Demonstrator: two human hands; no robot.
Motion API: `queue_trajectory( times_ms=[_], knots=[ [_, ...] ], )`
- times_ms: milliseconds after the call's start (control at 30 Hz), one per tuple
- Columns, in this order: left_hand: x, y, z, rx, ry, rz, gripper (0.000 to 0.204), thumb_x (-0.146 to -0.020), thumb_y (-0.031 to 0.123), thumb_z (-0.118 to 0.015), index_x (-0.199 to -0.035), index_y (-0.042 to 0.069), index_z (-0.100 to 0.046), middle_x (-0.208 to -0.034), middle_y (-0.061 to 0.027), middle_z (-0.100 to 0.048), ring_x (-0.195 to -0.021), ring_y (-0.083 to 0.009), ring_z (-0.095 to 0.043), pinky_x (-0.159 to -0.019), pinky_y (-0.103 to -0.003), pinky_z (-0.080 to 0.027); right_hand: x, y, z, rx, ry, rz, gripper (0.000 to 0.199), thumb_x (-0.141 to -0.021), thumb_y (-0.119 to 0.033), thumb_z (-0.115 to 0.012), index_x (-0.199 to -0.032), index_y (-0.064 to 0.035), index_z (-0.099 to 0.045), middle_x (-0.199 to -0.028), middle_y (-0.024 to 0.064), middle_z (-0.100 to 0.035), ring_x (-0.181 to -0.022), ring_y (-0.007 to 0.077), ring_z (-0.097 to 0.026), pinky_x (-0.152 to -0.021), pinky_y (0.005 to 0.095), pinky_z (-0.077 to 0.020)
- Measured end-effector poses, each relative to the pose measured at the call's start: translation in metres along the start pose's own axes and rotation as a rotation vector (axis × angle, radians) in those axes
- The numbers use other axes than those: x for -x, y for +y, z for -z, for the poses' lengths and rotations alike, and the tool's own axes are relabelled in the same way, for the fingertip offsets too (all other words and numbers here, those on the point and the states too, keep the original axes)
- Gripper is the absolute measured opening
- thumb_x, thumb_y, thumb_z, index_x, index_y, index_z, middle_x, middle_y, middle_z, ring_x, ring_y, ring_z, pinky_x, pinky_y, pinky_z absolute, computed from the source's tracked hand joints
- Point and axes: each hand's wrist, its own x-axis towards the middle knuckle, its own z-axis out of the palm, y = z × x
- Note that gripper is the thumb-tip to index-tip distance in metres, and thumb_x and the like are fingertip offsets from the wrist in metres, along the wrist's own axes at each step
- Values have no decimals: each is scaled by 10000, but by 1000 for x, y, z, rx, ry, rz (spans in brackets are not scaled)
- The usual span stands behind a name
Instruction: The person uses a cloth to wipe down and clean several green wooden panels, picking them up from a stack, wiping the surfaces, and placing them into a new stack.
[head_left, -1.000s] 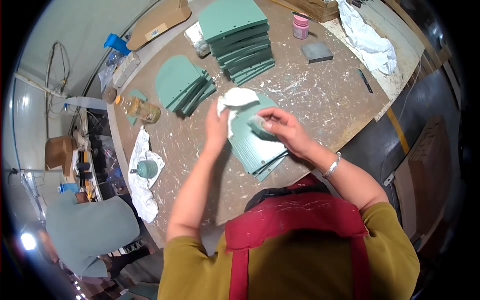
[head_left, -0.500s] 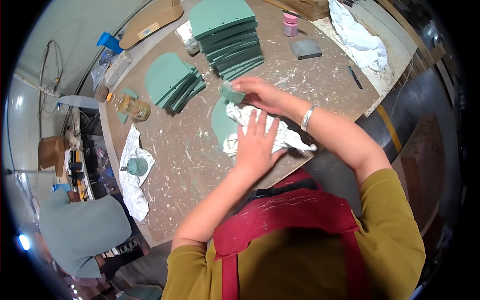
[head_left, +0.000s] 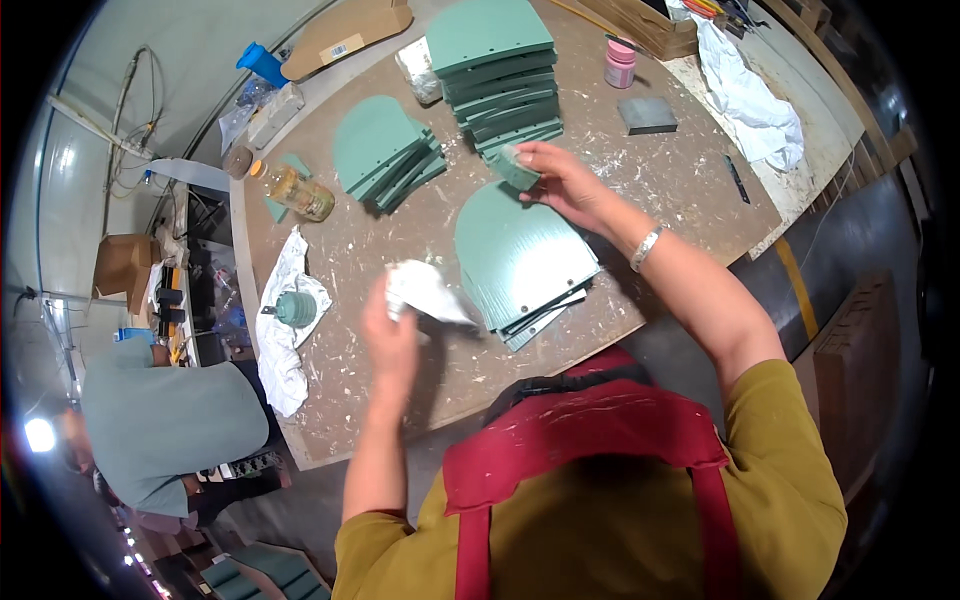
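Observation:
In front of me lies a short stack of green round-ended panels (head_left: 520,250), its top face glossy and marked with fine streaks. My left hand (head_left: 388,330), somewhat blurred, grips a white cloth (head_left: 428,288) just left of that stack. Above the stack's far edge, my right hand (head_left: 566,186) pinches a small green block (head_left: 514,168) between thumb and fingers. A fanned pile of similar panels (head_left: 378,145) sits farther left, and a tall stack of them (head_left: 490,40) stands at the back.
A glass jar (head_left: 297,192) lies at the left, near a white rag (head_left: 284,350) with a ribbed green object (head_left: 295,309) on it. Toward the back right are a pink bottle (head_left: 620,65), a grey block (head_left: 647,115) and a pen (head_left: 737,180). Another person (head_left: 180,425) works at far left.
My left hand has lifted the white cloth off the panels and carried it left, uncovering their top face. My right hand still holds the green block. The whole view has shifted slightly.

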Motion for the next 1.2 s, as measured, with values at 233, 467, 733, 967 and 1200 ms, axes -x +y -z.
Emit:
queue_trajectory(
  times_ms=[233,467,733,967,1200],
  knots=[
    [-11,-85,19,-122,-14,231,327,-910,78,-561,-1223,-6,-605,-1095,-132,-709,-991,-207,-669,-851,-332,-510,60,-21,21,-308,145,117,322,-965,-230,-637,-1237,-65,-588,-1150,60,-622,-1042,171,-574,-841,352,-492],
    [-83,38,-59,-120,-252,-58,417,-993,365,-516,-1134,-6,-644,-1081,-225,-669,-1016,-401,-629,-902,-466,-468,84,-11,-23,-151,-301,-86,363,-899,-218,-676,-1206,-34,-615,-1118,80,-636,-1008,189,-614,-931,352,-508],
    [-117,3,-107,-492,-495,-248,605,-907,140,-657,-1476,143,-455,-1474,-209,-453,-1358,-390,-439,-1089,-452,-416,76,17,-34,265,-423,-225,305,-916,-152,-729,-1183,-31,-644,-947,-57,-585,-870,34,-526,-799,199,-439],
    [-116,-2,-106,-482,-550,-403,735,-857,312,-750,-1486,108,-428,-1398,-246,-506,-1297,-398,-494,-1107,-456,-388,77,27,-27,294,-389,-172,340,-910,-185,-754,-1185,-26,-635,-909,-44,-554,-829,37,-508,-760,201,-438],
    [-126,-58,-67,-248,-99,33,428,-900,117,-548,-1322,52,-574,-1202,-215,-660,-1135,-389,-619,-975,-427,-477,81,21,-30,256,-305,-105,286,-916,-149,-723,-1160,-17,-654,-935,-29,-612,-840,41,-547,-754,205,-450]
  ],
)
